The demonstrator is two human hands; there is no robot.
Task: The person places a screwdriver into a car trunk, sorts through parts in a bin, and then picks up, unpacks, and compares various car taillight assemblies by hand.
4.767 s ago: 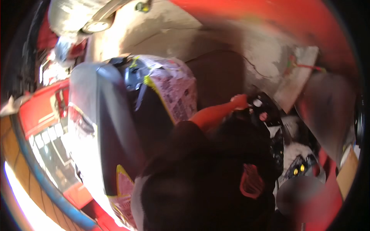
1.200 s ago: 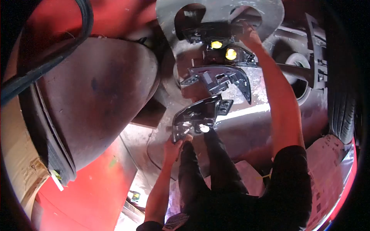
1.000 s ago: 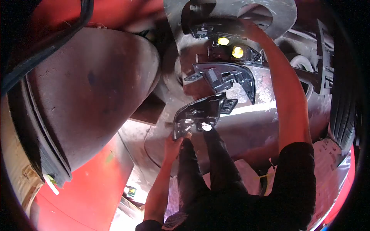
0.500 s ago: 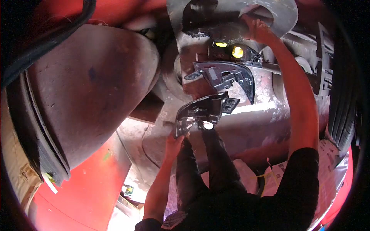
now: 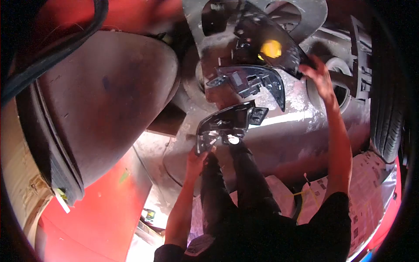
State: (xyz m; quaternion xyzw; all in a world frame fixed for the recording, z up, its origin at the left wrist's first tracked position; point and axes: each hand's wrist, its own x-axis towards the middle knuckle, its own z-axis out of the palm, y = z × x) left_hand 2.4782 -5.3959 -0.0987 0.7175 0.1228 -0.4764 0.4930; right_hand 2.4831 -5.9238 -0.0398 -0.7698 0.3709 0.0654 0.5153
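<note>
My left hand (image 5: pixel 197 162) is closed on the lower left end of a black car light (image 5: pixel 227 124), which has bright reflective spots and sits above my knees. My right hand (image 5: pixel 319 79) grips the right end of another dark car light (image 5: pixel 279 37) with a round yellow spot on it. That one is tilted and slightly blurred, over a grey metal piece with large holes (image 5: pixel 321 13). Between the two lies a third black car light (image 5: pixel 246 83), touched by neither hand.
A large brown curved panel (image 5: pixel 104 100) stands on the left, with a red panel (image 5: pixel 100 209) below it. A tyre (image 5: pixel 386 109) is at the right edge. A black hose (image 5: pixel 56 54) crosses the upper left. Printed sheeting (image 5: pixel 362 196) lies at the lower right.
My right hand has come down and slightly right from the holed metal piece. It now holds the light with the yellow spot, raised and tilted. My left hand still grips its light.
</note>
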